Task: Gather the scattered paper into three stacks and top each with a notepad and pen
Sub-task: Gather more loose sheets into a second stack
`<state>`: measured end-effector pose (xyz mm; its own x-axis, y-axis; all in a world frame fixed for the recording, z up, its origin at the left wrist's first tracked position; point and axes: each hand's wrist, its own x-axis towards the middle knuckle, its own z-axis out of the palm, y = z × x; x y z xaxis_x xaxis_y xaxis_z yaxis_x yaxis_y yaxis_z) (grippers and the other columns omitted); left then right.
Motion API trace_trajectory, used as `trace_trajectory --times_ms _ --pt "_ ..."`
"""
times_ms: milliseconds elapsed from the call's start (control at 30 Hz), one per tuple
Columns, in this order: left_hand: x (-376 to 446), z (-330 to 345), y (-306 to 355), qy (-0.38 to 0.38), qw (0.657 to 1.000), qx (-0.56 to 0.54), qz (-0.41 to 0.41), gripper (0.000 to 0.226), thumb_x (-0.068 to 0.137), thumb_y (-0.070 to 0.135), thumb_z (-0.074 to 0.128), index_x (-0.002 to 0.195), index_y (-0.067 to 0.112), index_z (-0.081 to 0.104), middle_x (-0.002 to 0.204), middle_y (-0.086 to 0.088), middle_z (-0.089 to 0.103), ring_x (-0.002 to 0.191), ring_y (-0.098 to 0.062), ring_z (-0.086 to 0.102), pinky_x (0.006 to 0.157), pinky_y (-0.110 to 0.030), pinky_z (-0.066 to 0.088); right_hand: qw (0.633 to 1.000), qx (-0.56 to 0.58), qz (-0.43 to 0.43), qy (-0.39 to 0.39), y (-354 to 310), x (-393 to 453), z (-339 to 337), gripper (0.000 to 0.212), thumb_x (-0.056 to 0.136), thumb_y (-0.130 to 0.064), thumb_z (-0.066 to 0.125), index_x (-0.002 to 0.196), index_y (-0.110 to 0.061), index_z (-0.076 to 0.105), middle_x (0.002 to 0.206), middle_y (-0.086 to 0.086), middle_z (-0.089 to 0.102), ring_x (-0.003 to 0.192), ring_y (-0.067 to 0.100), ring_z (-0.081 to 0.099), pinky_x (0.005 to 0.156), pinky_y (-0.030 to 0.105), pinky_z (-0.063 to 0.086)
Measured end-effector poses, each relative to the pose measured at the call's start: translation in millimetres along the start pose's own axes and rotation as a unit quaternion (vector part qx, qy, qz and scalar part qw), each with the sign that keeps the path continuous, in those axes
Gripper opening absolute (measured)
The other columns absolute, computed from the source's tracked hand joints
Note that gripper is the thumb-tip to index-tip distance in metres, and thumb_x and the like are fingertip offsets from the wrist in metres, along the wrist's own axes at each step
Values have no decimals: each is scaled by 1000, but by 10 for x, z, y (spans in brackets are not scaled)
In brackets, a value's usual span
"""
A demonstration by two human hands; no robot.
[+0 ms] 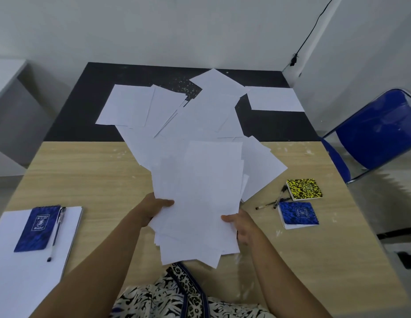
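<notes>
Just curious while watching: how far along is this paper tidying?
One stack at left looks finished, with a blue notepad and pen. Both hands, left hand and right hand, hold a loose bundle. Scattered sheets, two notepads and pens remain.

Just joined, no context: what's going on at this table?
A person is gathering loose paper. Both hands, left hand and right hand, hold an uneven bundle of sheets above the table. More scattered sheets lie at the far side. One finished stack sits on the left, topped with a blue notepad and pen. Two more notepads and pens wait on the right.
</notes>
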<state>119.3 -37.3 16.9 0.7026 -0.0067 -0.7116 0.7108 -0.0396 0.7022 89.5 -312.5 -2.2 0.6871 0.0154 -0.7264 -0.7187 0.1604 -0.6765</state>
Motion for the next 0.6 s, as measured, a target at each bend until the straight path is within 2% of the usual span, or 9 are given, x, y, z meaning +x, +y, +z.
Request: trace_trajectory --times_ms 133,200,300,367,400,467,500,567,600 --pt "-21 -48 -73 38 997 47 41 44 80 -8 66 122 0 58 117 -16 64 97 -32 62 80 -41 50 999 -20 32 17 82 44 117 36 82 1 69 117 -3 63 108 14 69 94 31 66 78 40 55" --pt "-40 -24 -85 61 994 62 62 46 81 -10 64 125 0 55 114 -13 61 98 -31 58 81 -39 46 999 6 17 42 88 92 143 35 82 -7 71 116 -7 63 108 12 70 93 27 67 72 34 55" --pt "-54 -22 -86 78 991 77 82 47 82 -11 60 127 1 54 115 -11 59 99 -29 55 83 -38 43 994 53 23 94 -10 125 152 23 89 -21 66 107 -8 65 102 10 70 87 25 68 63 30 53" --pt "-55 -35 -75 78 990 78 91 49 80 -8 62 128 2 54 120 -13 60 101 -29 56 86 -38 43 987 90 39 125 -115 153 116 21 92 -25 62 103 -7 64 100 11 69 84 24 67 63 32 53" --pt "-61 -36 -65 77 990 79 93 51 78 -5 64 128 3 54 120 -14 60 101 -29 56 86 -38 43 982 121 47 136 -166 172 88 21 93 -24 60 103 -6 63 100 11 68 85 26 67 69 34 54" --pt "-54 -38 -60 80 989 82 91 50 79 -5 64 128 3 54 117 -12 60 101 -29 56 86 -38 43 966 182 75 168 -241 238 19 29 93 -22 60 114 -2 59 95 13 66 86 29 66 80 39 55" --pt "-48 -36 -58 83 989 85 88 48 81 -8 61 127 3 54 115 -11 60 100 -29 55 85 -38 43 959 193 90 189 -279 254 2 35 92 -22 62 118 0 57 87 12 63 77 27 64 80 41 55" --pt "-34 -31 -66 88 989 88 81 45 84 -11 57 127 3 54 112 -9 59 98 -29 56 83 -38 43 948 150 91 267 -317 308 -38 39 88 -22 66 114 5 59 76 9 57 60 22 55 71 39 55" --pt "-19 -24 -68 88 989 88 81 45 84 -12 55 127 2 54 112 -10 59 99 -30 56 83 -38 44 942 85 78 315 -331 338 -47 38 86 -24 67 110 5 58 80 9 59 60 22 55 68 38 54"
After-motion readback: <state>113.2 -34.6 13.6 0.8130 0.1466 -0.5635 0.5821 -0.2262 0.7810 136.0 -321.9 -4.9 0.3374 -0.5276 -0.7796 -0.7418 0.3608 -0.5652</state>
